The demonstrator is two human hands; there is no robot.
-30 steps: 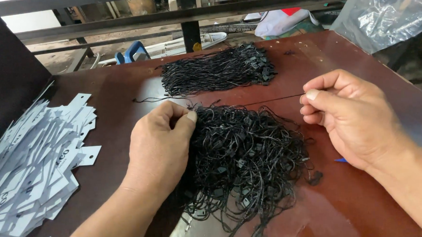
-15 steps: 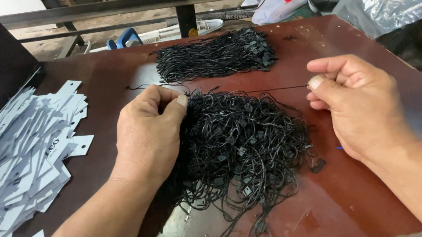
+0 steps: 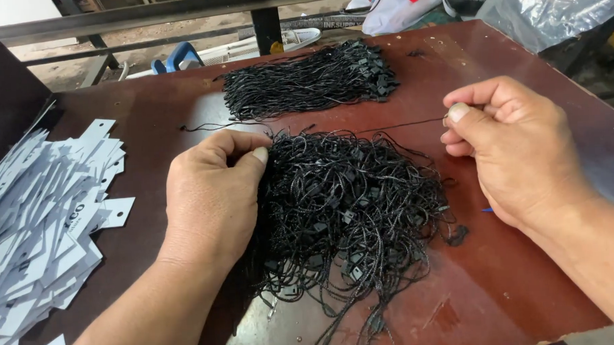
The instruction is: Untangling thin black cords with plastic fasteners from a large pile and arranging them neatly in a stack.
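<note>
a single thin black string (image 3: 400,126) runs taut from the tangled pile of black strings (image 3: 349,218) to the right hand (image 3: 510,158), whose thumb and forefinger pinch its end while the other fingers curl in. the pile lies in the middle of the surface (image 3: 528,280), a loose, wiry heap with small square plastic clasps among the loops. the left hand (image 3: 216,196) rests on the pile's left edge, fingers curled and pressed together at the strings with the thumb tip against them. behind it lies a neater bundle of strings (image 3: 310,80), its clasps gathered at the right end. to the left a heap of flat white paper tags (image 3: 37,229) with punched holes fans out. the surface is smooth, reddish-brown board. a crumpled clear plastic bag (image 3: 553,7) sits at the far right.
</note>
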